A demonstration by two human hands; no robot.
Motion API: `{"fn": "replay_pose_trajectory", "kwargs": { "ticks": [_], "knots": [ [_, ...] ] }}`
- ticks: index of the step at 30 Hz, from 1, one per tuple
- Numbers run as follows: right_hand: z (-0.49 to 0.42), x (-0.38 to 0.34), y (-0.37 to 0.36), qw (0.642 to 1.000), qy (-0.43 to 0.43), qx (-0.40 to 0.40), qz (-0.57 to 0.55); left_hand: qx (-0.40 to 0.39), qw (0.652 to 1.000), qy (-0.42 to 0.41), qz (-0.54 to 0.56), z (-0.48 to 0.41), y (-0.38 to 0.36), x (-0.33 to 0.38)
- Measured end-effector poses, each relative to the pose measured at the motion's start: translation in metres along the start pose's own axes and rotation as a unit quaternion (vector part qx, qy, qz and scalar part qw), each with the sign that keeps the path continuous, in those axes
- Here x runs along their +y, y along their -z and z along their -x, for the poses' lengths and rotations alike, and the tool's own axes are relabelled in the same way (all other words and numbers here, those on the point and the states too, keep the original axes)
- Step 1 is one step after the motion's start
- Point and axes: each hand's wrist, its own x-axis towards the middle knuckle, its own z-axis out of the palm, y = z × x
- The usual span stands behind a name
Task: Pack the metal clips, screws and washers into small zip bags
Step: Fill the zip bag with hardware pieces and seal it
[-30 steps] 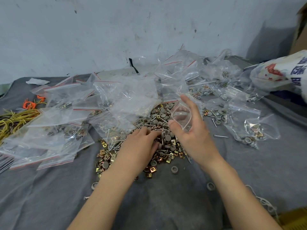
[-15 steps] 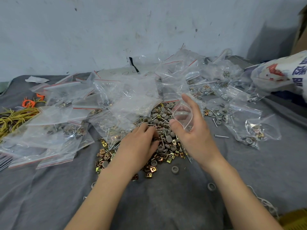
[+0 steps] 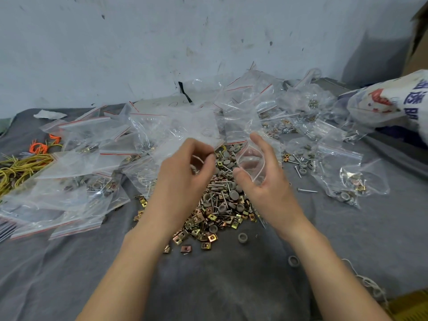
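A heap of brass-coloured metal clips, thin screws and grey round washers (image 3: 217,205) lies on the grey cloth (image 3: 231,286) in the middle. Just above its far side, my right hand (image 3: 261,179) holds a small clear zip bag (image 3: 251,162) between thumb and fingers, mouth spread open towards the left. My left hand (image 3: 185,174) hovers beside the bag's mouth with fingers curled; something small and pale shows inside them, and I cannot tell what it is.
Many clear zip bags (image 3: 97,172), some filled, spread from the left to the back. More filled bags (image 3: 347,179) lie on the right. A printed sack (image 3: 389,100) sits at the far right, yellow and orange wires (image 3: 20,165) at the left edge. Stray washers (image 3: 242,237) dot the cloth.
My left hand has lifted off the heap and risen towards the bag's mouth, fingers curled. My right hand kept the bag open and barely moved.
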Motion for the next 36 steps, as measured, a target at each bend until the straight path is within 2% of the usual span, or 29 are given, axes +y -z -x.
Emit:
{"fn": "replay_pose_trajectory", "kwargs": {
  "ticks": [7,10,14,18,20,28,33,36],
  "knots": [
    [-0.002,0.003,-0.005,1.0,0.002,-0.007,-0.01,-0.077,0.994,-0.069,-0.035,-0.011,-0.02,0.029],
    [-0.001,0.003,-0.005,0.999,-0.007,-0.01,-0.03,-0.065,0.997,-0.036,0.02,-0.014,-0.019,0.026],
    [0.0,0.002,-0.003,1.0,-0.013,0.003,-0.02,-0.021,1.0,0.011,0.019,-0.017,-0.004,0.003],
    [0.001,0.001,0.001,1.0,-0.016,0.004,-0.015,-0.08,0.989,0.086,-0.091,-0.008,-0.004,-0.033],
    [0.001,0.001,0.002,1.0,-0.016,0.004,-0.017,-0.113,0.979,0.099,-0.138,-0.001,-0.01,-0.044],
    [0.001,0.0,0.003,1.0,-0.011,-0.001,-0.007,-0.147,0.952,0.058,-0.264,0.002,-0.027,-0.059],
    [0.0,0.001,0.003,1.0,-0.012,0.004,-0.026,-0.098,0.962,0.026,-0.253,-0.009,-0.042,-0.055],
    [-0.001,0.004,0.005,0.999,-0.013,0.011,-0.041,-0.12,0.96,0.012,-0.252,-0.019,-0.053,-0.052]
  ]
}}
